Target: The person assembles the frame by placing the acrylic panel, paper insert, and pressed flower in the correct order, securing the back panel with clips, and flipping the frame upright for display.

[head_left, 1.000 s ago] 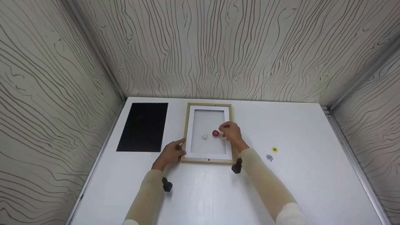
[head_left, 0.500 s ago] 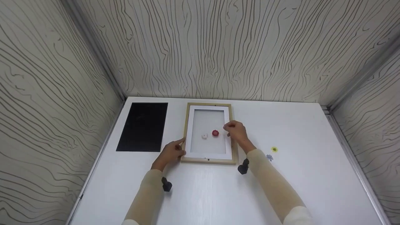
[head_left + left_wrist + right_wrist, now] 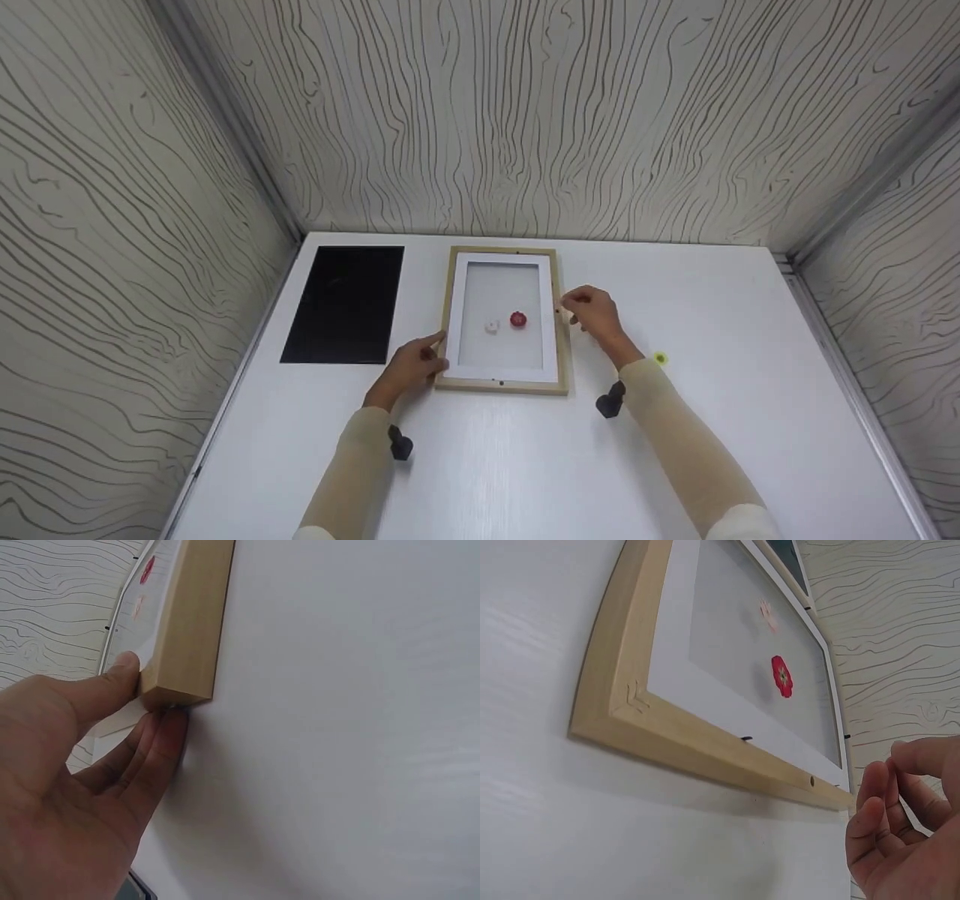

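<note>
A light wooden picture frame lies on the white table, with a white mat and a clear pane. On the pane are a red flower and, left of it, a small pale pink flower. My left hand grips the frame's near left edge; in the left wrist view its thumb presses the top and its fingers sit against the side. My right hand is just off the frame's right side, fingers loosely bent, thumb tip near the index finger, nothing visible between them.
On the table's left lies a black rectangular panel. A yellow flower shows beside my right sleeve, which hides the spot near it. Wood-patterned walls enclose the table's back and sides.
My right hand has moved right, from over the pane beside the red flower to outside the frame. Its sleeve now covers the blue flower seen earlier. The left hand has stayed put.
</note>
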Motion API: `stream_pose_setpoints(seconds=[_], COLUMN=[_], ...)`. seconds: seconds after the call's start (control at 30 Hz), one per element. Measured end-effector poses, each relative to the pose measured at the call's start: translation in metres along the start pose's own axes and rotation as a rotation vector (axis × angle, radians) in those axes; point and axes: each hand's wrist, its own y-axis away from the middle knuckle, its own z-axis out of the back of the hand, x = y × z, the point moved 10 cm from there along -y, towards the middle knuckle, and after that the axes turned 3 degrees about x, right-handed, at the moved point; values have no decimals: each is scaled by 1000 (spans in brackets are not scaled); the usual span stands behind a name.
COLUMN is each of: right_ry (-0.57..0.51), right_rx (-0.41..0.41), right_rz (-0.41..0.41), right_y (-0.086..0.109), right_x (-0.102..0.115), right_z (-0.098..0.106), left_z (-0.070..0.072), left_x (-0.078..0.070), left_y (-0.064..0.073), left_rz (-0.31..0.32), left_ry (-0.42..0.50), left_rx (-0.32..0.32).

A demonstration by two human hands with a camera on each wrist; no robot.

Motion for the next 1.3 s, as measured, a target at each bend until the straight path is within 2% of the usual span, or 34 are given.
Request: stream_pose_setpoints(seconds=[0.37, 0.83, 1.1, 1.3], right_ry=[26, 60, 70, 58], right_rx=[-25, -73, -80, -98], right_rz=[-26, -77, -117, -116], right_y=[8, 27, 39, 42], right_x=[-13, -46, -62, -71], right_z=[39, 89, 105, 117], left_z=[-2, -1, 0, 0], left_x=[-1, 1, 2, 0], left_y=[-1, -2, 0, 0], left_rz=[5, 4, 3, -8], left_ry=[-13, -34, -6, -8], left_rx=[-11, -47, -53, -37])
